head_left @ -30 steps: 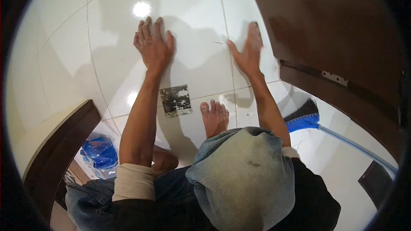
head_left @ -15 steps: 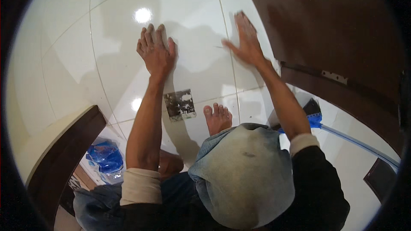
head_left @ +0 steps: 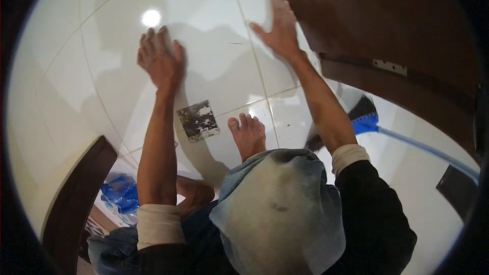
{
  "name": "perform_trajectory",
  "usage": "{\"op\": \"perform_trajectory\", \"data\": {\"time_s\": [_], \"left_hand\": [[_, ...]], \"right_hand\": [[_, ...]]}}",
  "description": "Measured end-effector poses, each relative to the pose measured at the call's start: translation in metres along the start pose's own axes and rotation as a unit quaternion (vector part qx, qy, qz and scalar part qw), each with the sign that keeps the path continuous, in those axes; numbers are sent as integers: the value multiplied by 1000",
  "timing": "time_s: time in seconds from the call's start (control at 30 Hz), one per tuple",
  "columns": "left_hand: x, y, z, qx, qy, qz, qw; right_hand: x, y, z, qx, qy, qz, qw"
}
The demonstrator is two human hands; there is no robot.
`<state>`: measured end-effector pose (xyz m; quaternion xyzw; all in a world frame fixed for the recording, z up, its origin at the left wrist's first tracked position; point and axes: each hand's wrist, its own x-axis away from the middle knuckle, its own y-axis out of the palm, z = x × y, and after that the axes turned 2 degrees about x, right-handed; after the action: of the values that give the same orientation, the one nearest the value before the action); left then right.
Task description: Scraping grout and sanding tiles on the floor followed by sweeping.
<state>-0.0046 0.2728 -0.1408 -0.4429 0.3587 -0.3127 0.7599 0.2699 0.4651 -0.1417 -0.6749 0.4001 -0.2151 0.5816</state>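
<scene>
Currently, left hand [head_left: 162, 63]: palm down on or just above the white tiled floor [head_left: 219, 71], fingers spread and slightly bent, gripping nothing visible.
Right hand [head_left: 280, 30]: well apart from the left, thumb splayed, fingertips at the edge of the brown panel [head_left: 377, 15]; whether anything lies under the palm, I cannot tell.
Change: the right hand has moved farther forward, the left barely; this seems to bring the right to the tile bordering the panel.
Dark square patch [head_left: 197, 121]: on the floor between the left forearm [head_left: 159, 147] and a bare foot [head_left: 248, 135].
Blue-headed broom [head_left: 364, 122]: beside the right forearm [head_left: 326, 112].
</scene>
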Motion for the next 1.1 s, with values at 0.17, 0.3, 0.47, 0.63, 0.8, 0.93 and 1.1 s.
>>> {"op": "perform_trajectory", "data": {"time_s": [0.17, 0.3, 0.47, 0.63, 0.8, 0.93, 1.1], "left_hand": [[9, -9, -14, -17, -8, -4, 1000], [3, -10, 4, 4, -5, -9, 1000], [10, -5, -11, -23, 7, -3, 1000], [8, -7, -14, -9, 19, 10, 1000], [11, -1, -15, -14, 24, 8, 1000], [13, -8, -13, -13, 26, -3, 1000], [16, -4, -21, -17, 31, 3, 999]], "right_hand": [[154, -58, -37, -114, -43, -140, 983], [187, -61, 6, -29, 71, -79, 994], [223, -69, -43, -141, 42, -170, 974], [183, -65, -6, -80, 152, 5, 985], [210, -79, -9, -69, 112, -104, 986], [188, -66, 8, -44, 124, -68, 989], [234, -78, -21, -48, 119, -120, 984]]}}
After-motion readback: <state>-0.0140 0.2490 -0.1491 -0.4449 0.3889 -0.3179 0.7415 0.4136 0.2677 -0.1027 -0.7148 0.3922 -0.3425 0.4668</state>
